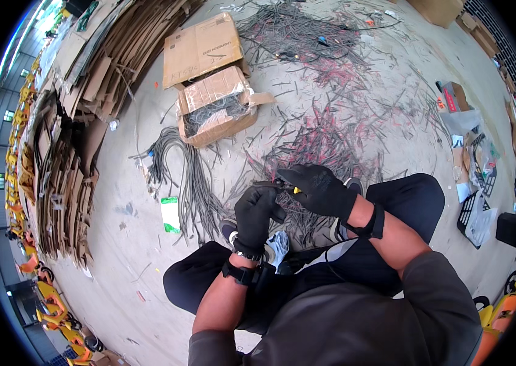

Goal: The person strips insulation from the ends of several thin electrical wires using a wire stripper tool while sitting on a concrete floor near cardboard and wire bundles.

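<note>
My left hand (255, 215), in a black work glove, is curled at a thin dark piece (263, 184) that looks like a cable end. My right hand (319, 190), gloved alike, grips a small hand tool (296, 190) with yellow on its handle, probably pliers or cutters. The tool's head meets the dark piece just above my left fist; the fingers hide much of both. Below the hands spreads a heap of cut grey cable pieces and pink-red strands (326, 142). Left of my feet lies a bundle of long grey cables (189, 169).
An open carton (216, 132) with dark contents stands ahead, against a larger cardboard box (203, 50). Stacks of flattened cardboard (63, 196) rise at left. Another cable heap (285, 27) lies farther off. A green-and-white packet (170, 215) is on the floor; black plastic crates (470, 217) stand right.
</note>
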A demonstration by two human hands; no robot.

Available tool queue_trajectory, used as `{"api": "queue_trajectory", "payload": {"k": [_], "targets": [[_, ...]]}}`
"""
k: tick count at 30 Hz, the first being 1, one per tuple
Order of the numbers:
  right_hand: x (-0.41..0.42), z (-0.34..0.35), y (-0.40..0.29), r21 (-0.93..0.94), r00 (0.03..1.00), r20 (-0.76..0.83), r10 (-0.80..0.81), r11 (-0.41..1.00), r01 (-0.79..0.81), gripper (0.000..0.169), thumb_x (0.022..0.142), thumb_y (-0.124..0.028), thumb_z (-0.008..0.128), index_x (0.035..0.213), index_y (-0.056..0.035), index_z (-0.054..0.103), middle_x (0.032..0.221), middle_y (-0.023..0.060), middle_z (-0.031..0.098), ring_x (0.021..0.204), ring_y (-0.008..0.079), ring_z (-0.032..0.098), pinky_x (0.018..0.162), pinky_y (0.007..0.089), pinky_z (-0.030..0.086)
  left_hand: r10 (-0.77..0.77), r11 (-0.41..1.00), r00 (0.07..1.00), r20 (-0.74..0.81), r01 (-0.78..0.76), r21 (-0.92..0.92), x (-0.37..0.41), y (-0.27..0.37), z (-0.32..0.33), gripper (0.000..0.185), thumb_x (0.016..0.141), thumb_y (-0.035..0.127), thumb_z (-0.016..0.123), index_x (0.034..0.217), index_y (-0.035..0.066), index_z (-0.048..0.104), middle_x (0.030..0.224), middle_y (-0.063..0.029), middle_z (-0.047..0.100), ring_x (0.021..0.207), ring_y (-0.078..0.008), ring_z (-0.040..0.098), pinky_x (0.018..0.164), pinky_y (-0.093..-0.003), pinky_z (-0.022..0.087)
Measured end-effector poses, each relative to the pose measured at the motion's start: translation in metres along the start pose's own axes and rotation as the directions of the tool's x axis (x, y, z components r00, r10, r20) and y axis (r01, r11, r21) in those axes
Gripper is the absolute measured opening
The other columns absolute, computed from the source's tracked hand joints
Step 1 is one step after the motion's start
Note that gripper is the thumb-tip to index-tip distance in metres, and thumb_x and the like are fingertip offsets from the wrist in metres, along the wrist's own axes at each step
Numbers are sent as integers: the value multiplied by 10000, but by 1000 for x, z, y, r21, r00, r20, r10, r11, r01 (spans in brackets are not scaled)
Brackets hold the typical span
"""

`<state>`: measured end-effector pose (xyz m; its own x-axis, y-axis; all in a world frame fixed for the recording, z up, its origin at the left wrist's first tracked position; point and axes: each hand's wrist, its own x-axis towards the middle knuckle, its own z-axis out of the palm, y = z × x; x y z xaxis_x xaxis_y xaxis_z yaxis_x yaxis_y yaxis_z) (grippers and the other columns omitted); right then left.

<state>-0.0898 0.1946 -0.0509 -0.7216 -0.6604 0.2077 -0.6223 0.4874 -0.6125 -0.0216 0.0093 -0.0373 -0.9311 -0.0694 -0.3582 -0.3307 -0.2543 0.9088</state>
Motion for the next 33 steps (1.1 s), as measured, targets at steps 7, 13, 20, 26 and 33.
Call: {"api": "queue_trajectory", "payload": {"k": [7,13,20,26,33], "targets": [[-2,10,26,287,980,93,177,937,-197,491,895,-193,656,1355,-64,544,1193,204,647,1049,373,650,894,438,528,-55,991,986,-159,34,-128,8,-1,-12,228,966,193,613,1015,-29,635,791,-124,685,570,-148,629,496,-247,509],[-13,24,76,92,947,94,306,945,-315,497,900,-182,644,1376,-87,535,1235,206,631,1111,372,625,951,436,503,-25,997,980,-197,11,-71,12,-1,-22,216,950,186,634,977,-27,655,655,-57,602,449,-102,498,409,-225,379],[17,-11,32,-110,986,-164,-5,994,-14,485,854,-100,620,1336,-91,567,1236,151,616,1107,335,616,920,425,513,-138,990,978,-159,142,12,8,-2,-21,165,923,167,656,888,9,686,591,-6,556,422,-50,429,388,-210,294],[6,9,-5,94,973,-34,-228,969,230,400,835,-75,605,1235,-78,607,1082,132,652,938,301,656,786,413,536,-177,973,984,-14,177,148,2,-2,-13,153,917,147,654,879,6,697,611,29,544,486,-26,424,439,-218,302],[-2,7,-4,-71,977,142,-162,982,174,261,831,-123,579,1083,-99,638,967,114,657,839,300,671,717,425,531,-248,933,964,97,211,293,-4,4,-12,156,923,156,644,918,18,717,663,21,599,542,-36,495,485,-212,370]]}}
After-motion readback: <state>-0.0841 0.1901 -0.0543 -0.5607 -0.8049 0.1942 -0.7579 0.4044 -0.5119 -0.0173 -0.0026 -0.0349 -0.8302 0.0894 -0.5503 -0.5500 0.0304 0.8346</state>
